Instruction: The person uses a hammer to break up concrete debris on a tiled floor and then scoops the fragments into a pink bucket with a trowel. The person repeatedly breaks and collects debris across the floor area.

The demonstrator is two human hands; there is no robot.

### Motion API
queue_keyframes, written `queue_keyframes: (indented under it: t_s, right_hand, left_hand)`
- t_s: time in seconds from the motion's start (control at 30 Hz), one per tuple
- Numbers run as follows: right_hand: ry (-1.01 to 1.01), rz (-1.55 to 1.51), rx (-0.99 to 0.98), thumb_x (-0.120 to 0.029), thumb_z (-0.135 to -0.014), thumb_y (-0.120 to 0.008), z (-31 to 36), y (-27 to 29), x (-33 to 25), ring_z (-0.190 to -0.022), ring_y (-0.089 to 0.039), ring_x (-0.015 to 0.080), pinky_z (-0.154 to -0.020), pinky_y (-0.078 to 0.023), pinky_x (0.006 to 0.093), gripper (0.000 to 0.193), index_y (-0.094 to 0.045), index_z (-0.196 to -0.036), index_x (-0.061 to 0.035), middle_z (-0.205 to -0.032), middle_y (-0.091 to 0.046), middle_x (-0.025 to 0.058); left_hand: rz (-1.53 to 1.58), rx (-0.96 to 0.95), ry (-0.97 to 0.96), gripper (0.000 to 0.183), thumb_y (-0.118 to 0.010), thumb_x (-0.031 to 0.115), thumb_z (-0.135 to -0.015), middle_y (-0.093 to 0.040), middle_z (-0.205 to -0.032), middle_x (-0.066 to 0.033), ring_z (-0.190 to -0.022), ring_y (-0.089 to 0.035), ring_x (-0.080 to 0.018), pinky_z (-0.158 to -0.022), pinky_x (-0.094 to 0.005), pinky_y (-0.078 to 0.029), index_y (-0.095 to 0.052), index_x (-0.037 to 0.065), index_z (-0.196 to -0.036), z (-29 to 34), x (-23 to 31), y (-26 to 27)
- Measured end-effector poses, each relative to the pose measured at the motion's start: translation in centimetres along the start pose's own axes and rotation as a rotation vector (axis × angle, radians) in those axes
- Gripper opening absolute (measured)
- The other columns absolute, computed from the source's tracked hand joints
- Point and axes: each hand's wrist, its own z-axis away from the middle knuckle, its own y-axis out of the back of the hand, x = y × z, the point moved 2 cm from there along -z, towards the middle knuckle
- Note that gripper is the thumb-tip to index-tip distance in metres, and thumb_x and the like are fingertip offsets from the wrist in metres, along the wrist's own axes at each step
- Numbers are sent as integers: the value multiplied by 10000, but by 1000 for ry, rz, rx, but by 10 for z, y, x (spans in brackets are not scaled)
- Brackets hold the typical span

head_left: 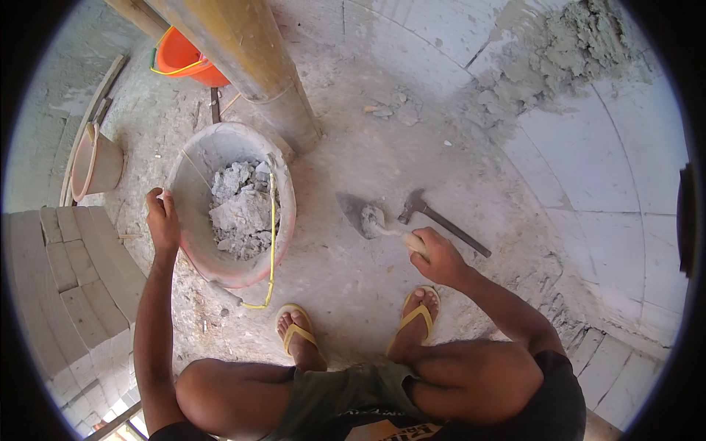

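Observation:
My right hand [439,257] is closed round the pale handle of a pointing trowel [354,213]. Its dark pointed blade is held low over the floor, with some grey mortar on it near the neck. Just beyond that hand lies a hammer [448,224] with a dark head and handle. At the left, my left hand [163,223] is against the outer side of a large bucket [193,173], its thumb by the rim and its fingers loosely bent and apart. Lumpy grey mortar [244,209] sits inside the bucket, whose yellow-wrapped handle [273,235] hangs over the near right side.
A thick round post [257,73] rises behind the bucket. Farther back stands an orange bucket [180,55], and a small pale bucket [107,165] is at the left. Stacked blocks [73,272] are at lower left. Along the right runs a pale block wall [588,154] with heaped mortar [566,55].

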Motion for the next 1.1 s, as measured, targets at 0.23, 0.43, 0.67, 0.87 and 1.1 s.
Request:
queue_keyframes:
  t_s: [0.23, 0.43, 0.67, 0.87, 1.1]
  right_hand:
    - [-167, 74, 43, -172, -893, -597, -174, 11, 16, -1061, -625, 437, -925, -496, 480, 489, -521, -1342, 5, -1156, -641, 275]
    - [-283, 79, 203, -192, -891, -607, -197, 23, 32, -1073, -627, 425, -941, -491, 482, 513, -520, -1364, -14, -1132, -660, 262]
    - [-314, 258, 275, -188, -887, -603, -197, 39, 45, -1070, -633, 413, -936, -494, 485, 477, -544, -1331, -24, -1119, -665, 255]
    - [-330, 212, 287, -193, -883, -604, -208, 48, 43, -1057, -638, 405, -925, -497, 488, 474, -541, -1318, -16, -1115, -661, 245]
    - [-316, 302, 362, -193, -875, -631, -192, 44, 17, -1045, -640, 407, -895, -501, 479, 456, -571, -1308, -65, -1076, -676, 224]
  left_hand:
    - [-30, -2, 3, 295, -496, 266, -1039, -564, -702, -153, -602, -554, -265, -590, -424, -438, -495, 21, -1202, -1, 10, -6]
    - [-2, -10, 40, 297, -494, 269, -1041, -551, -684, -136, -587, -538, -246, -575, -413, -431, -500, 16, -1196, 0, 8, 0]
    - [57, -4, 22, 298, -492, 271, -1045, -535, -668, -118, -575, -518, -213, -557, -388, -422, -502, 18, -1201, 2, 6, -2]
    - [65, 20, 17, 299, -500, 275, -1040, -559, -682, -131, -598, -552, -233, -574, -400, -437, -502, 26, -1205, 1, 11, -3]
    - [67, 6, 85, 317, -500, 283, -1035, -606, -734, -167, -635, -604, -295, -618, -434, -467, -487, 31, -1227, 1, 9, -4]
